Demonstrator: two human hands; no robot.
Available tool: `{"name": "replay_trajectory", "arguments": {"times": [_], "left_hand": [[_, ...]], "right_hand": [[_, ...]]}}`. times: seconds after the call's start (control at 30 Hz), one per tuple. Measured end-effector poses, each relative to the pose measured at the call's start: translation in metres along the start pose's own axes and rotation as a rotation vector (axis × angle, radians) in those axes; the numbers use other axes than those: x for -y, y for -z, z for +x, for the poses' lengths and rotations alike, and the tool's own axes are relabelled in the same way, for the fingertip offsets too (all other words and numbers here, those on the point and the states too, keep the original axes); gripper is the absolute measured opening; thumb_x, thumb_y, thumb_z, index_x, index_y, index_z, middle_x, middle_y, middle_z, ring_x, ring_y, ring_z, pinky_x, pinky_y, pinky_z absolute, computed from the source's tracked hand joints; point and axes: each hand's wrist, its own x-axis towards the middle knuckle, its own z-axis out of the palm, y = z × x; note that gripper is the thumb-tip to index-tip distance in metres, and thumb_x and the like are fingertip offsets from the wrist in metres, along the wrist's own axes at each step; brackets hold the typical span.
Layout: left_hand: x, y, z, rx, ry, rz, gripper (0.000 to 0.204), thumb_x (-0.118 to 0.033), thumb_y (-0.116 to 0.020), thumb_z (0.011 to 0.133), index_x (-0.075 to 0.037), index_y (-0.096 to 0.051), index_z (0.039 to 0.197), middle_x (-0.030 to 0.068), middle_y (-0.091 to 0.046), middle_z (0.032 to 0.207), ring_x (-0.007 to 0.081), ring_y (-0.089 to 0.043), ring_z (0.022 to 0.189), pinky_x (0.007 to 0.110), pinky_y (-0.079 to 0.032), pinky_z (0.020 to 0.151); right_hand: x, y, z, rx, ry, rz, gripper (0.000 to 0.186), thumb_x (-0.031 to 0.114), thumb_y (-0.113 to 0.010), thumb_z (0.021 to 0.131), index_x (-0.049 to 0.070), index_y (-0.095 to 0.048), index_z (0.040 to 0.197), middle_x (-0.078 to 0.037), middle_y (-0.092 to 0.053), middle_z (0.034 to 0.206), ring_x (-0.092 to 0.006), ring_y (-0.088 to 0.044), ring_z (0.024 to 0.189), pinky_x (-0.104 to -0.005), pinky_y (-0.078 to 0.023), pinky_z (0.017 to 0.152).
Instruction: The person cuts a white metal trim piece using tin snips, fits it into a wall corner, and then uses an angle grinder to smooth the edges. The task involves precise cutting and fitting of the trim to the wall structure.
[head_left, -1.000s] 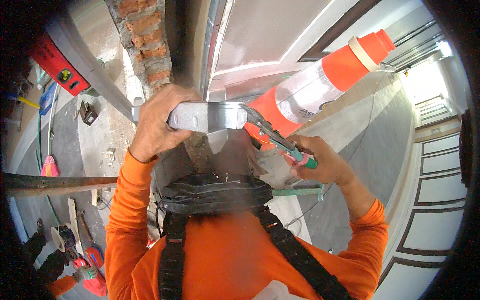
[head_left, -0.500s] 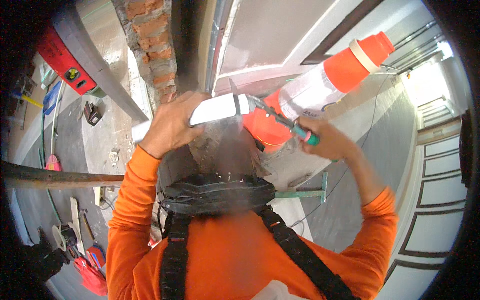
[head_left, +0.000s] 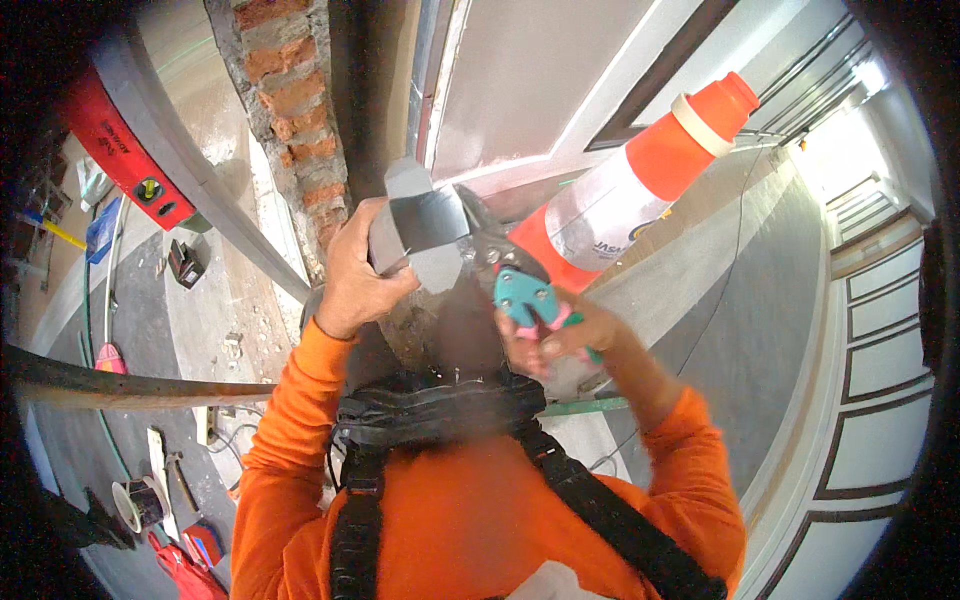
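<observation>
A light metal box-section profile (head_left: 428,222) is in front of my body, its end turned toward me. Cut flaps stand out around its square opening. My left hand (head_left: 355,275) is wrapped around its left side. In my right hand (head_left: 580,335) are tin snips (head_left: 525,293) with a teal body and green and pink grips. The snips' dark jaws reach the right side of the profile's open end; I cannot tell whether they bite the metal.
An orange and white traffic cone (head_left: 595,215) stands ahead right. A rough brick wall edge (head_left: 298,90) rises ahead. At left are a red spirit level (head_left: 130,160), a grey beam (head_left: 215,170) and a long bar (head_left: 140,385). A hammer (head_left: 182,480) and a spool (head_left: 140,503) lie lower left.
The profile has turned from lying sideways to showing its open end. My right hand has moved left and down, and the snips have rolled over so their flat side shows.
</observation>
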Motion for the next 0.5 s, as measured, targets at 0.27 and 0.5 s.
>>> {"name": "replay_trajectory", "arguments": {"times": [0.27,0.5], "left_hand": [[-0.021,0.030,0.012,0.466,0.220,0.638,0.050,-0.013,-0.075,0.072,-0.011,-0.058,0.119,0.0162,-0.067,0.099,0.0393,-0.066,0.096,0.046,-0.055,0.079],[-0.016,0.000,0.005,-0.081,0.093,-0.052,0.057,-0.011,-0.072,0.070,-0.006,-0.056,0.124,0.0148,-0.067,0.102,0.0267,-0.068,0.092,0.036,-0.052,0.086]], "right_hand": [[0.069,0.010,-0.005,-0.572,-0.062,-1.752,0.041,0.024,-0.066,0.077,0.008,-0.062,0.114,-0.021,-0.069,0.092,-0.0387,-0.068,0.087,-0.0508,-0.053,0.071],[0.041,-0.003,0.005,-0.269,-0.012,-0.648,0.041,0.022,-0.067,0.078,0.007,-0.061,0.116,-0.020,-0.068,0.092,-0.0347,-0.069,0.079,-0.0465,-0.054,0.069]]}}
